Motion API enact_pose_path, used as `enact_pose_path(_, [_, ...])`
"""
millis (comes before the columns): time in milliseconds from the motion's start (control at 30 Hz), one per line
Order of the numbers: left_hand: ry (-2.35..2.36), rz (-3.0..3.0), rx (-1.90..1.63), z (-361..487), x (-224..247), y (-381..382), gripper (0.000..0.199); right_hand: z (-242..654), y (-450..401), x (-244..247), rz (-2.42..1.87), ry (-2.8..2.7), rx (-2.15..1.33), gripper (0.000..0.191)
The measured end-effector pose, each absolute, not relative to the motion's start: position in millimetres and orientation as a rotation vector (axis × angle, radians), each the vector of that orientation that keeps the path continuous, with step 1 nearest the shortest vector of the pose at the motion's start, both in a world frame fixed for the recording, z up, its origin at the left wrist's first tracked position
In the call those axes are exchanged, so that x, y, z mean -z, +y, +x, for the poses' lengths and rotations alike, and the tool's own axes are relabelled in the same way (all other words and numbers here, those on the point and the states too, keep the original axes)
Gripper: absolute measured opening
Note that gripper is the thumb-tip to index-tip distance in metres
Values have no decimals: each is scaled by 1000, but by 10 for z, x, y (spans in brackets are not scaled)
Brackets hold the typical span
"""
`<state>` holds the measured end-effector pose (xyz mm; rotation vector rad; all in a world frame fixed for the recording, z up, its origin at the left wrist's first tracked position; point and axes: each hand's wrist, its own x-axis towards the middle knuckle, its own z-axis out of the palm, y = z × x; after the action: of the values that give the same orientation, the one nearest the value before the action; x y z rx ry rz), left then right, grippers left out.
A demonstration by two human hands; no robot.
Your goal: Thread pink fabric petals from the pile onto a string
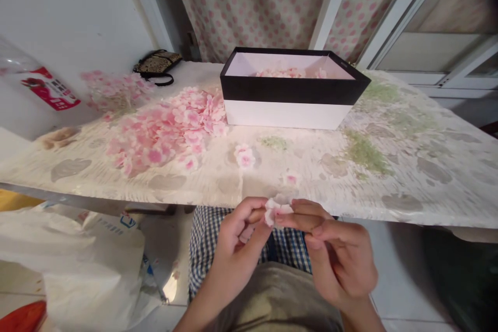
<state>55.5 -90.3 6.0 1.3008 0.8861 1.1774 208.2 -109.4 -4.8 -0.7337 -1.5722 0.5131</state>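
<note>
Small pale flower [274,210] is pinched between the fingers [249,208] of the left hand [237,251] and the right hand [338,264], just in front of the desk [389,187] edge. Both hands grip it closed, so the work in hand seems to be this one flower, and it needs a steady, gentle pinch. On the desk lies a pile of pink blossoms [165,127], and a black-and-white box [288,114] holds more blossoms inside.
</note>
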Motion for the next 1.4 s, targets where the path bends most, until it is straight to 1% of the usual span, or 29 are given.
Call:
enact_pose_path(100, [924,1286,-1187,555,-32,-918,10,2083,-1086,71,-730,-1588,-476,27])
enact_pose_path(233, [907,1281,-1207,569,1,-932,13,2081,-1087,106,-728,-1591,-491,33])
enact_pose_path(300, [902,1253,-1186,582,1,-935,10,2087,-1095,99,-735,-1566,-519,35])
enact_pose_path(467, [968,1230,-1172,610,-23,-931,4,2138,-1107,33,-852,-1452,-453,30])
enact_pose_path(600, [1006,1225,-1214,620,-31,-924,3,2177,-1107,12,-797,-1426,-540,35])
enact_pose_path(733, [1034,1272,-1241,624,-13,-920,3,2233,-1119,-4,-888,-1480,-559,37])
enact_pose_path(833, [1066,1358,-1259,626,15,-928,6,2264,-1142,-54,-886,-1570,-544,32])
enact_pose_path(933, [1096,1461,-1279,623,31,-944,9,2244,-1160,-104,-953,-1665,-570,23])
enact_pose_path(1033, [1105,1553,-1283,617,20,-957,13,2185,-1143,-110,-1050,-1714,-521,15])
enact_pose_path(1100, [1091,1615,-1283,615,4,-959,15,2153,-1103,-95,-1064,-1702,-519,14])
enact_pose_path(1200, [1055,1677,-1275,612,-16,-952,19,2137,-1023,-84,-1031,-1654,-658,14])
enact_pose_path(1300, [1031,1672,-1253,609,-20,-940,19,2145,-964,-96,-1011,-1625,-771,14])
enact_pose_path(1400, [1024,1651,-1223,605,-6,-934,18,2158,-940,-106,-993,-1623,-806,14])
